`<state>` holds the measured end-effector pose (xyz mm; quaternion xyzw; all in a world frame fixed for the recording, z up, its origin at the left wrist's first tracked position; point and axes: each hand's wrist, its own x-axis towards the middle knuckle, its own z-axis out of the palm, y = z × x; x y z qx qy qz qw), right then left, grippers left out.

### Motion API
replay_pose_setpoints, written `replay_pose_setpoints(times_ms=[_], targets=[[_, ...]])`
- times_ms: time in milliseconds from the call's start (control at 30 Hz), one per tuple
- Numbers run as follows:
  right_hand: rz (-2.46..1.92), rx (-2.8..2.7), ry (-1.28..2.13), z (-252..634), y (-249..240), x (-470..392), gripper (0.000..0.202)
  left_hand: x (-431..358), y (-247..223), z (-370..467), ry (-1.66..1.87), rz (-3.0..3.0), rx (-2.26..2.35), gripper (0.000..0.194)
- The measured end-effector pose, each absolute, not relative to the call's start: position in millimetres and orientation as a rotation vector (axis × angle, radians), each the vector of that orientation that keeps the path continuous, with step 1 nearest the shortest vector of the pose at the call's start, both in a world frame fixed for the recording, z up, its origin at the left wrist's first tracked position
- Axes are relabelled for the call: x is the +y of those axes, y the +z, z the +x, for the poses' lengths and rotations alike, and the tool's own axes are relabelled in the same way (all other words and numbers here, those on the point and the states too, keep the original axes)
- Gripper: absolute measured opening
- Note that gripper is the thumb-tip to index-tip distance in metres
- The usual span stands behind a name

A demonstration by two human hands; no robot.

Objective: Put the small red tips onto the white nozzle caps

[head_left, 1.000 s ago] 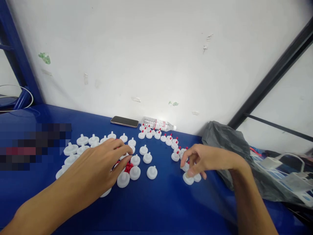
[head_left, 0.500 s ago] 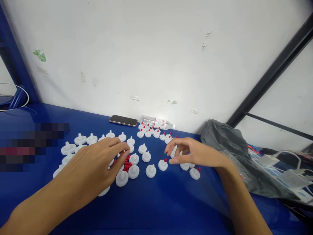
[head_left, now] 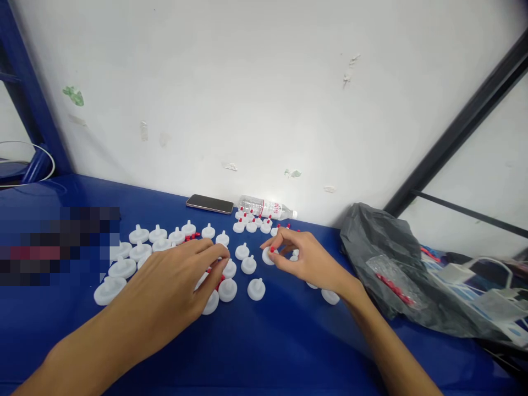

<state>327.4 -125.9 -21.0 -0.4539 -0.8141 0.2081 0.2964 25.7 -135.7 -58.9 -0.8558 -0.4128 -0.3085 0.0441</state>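
Observation:
My right hand (head_left: 307,258) pinches a white round nozzle cap (head_left: 267,257) with a red tip (head_left: 272,249) between thumb and fingers. My left hand (head_left: 181,275) has thumb and fingertips drawn together over a heap of small red tips (head_left: 221,281); whatever it pinches is hidden. Around the left hand sit several white nozzle caps with bare spouts, one of them (head_left: 122,268) at its left. A bare-spouted cap (head_left: 256,289) stands between the hands. Toward the wall, a group of white caps (head_left: 251,226) wears red tips. Another cap (head_left: 330,297) is partly behind my right wrist.
A dark phone (head_left: 210,204) and a clear plastic bottle (head_left: 268,208) lie along the white wall. At the right are a grey plastic bag (head_left: 363,236), a clear packet of red pieces (head_left: 396,286) and white devices with cables (head_left: 490,297). The tabletop (head_left: 280,352) is blue.
My right hand has closed on the red-tipped cap that stood before it and moved it away from me, toward the tipped group. The left hand stays pinched over the red heap.

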Motion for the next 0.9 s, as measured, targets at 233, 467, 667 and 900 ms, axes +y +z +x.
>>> replay_pose_setpoints(times_ms=[233, 467, 667, 900], targets=[[-0.798, -2.315, -0.200, 307.4, -39.6, -130.0, 0.009, -149.2, -65.8, 44.5, -0.963, -2.602, -1.280, 0.036], [-0.584, -2.245, -0.334, 285.4, -39.8, -144.2, 0.020, -145.3, -68.3, 46.2, -0.963, -2.679, -1.156, 0.045], [-0.600, -2.249, -0.331, 290.4, -44.0, -141.1, 0.033, -147.9, -58.0, 45.7, -1.087, -2.677, -1.110, 0.040], [-0.525, -2.227, -0.520, 285.3, -37.1, -141.5, 0.028, -160.3, -51.8, 46.8, -1.256, -2.757, -1.149, 0.043]])
